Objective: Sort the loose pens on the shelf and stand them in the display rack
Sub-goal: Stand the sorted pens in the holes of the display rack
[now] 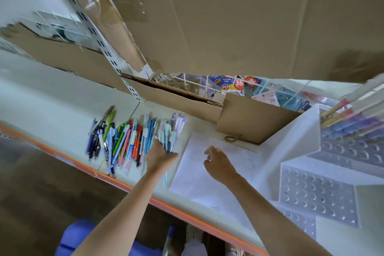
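Several loose pens (124,143) lie side by side on the white shelf (52,106), grouped roughly by colour: dark blue, green, pink, orange, light blue. My left hand (161,157) is at the right end of the row, its fingers curled round a bunch of pale blue pens (169,140); one pen end sticks out below the wrist. My right hand (218,164) hovers over a white sheet of paper (199,181), fingers loosely curled, holding nothing. The clear tiered display rack (318,193) with rows of holes stands at the right. Its back tiers hold upright pens (349,124).
A cardboard box (253,118) stands behind the paper, with a rubber band (232,138) in front of it. A large cardboard flap (228,16) hangs overhead. The shelf has an orange front edge (128,186). A blue plastic stool (76,239) is on the floor below.
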